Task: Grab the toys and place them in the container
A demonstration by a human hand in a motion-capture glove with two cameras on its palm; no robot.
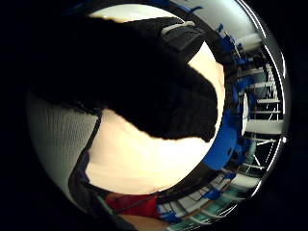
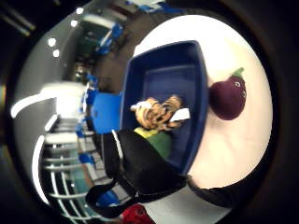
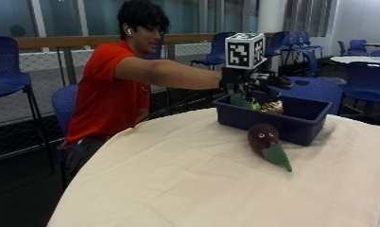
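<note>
Gloved right hand (image 3: 253,84) over the blue container (image 3: 303,124), fingers hanging relaxed, gripping nothing. Directly beneath it inside: striped tiger toy (image 2: 159,113) and green toy (image 2: 159,141). Eggplant plush (image 3: 267,143) on the tablecloth (image 3: 177,179), beside the container, near the hand.

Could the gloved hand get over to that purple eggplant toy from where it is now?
Probably yes. The black-gloved right hand hovers over the dark blue plastic container, and the purple plush eggplant toy lies just beside it on the cream tablecloth, with nothing between them.
</note>
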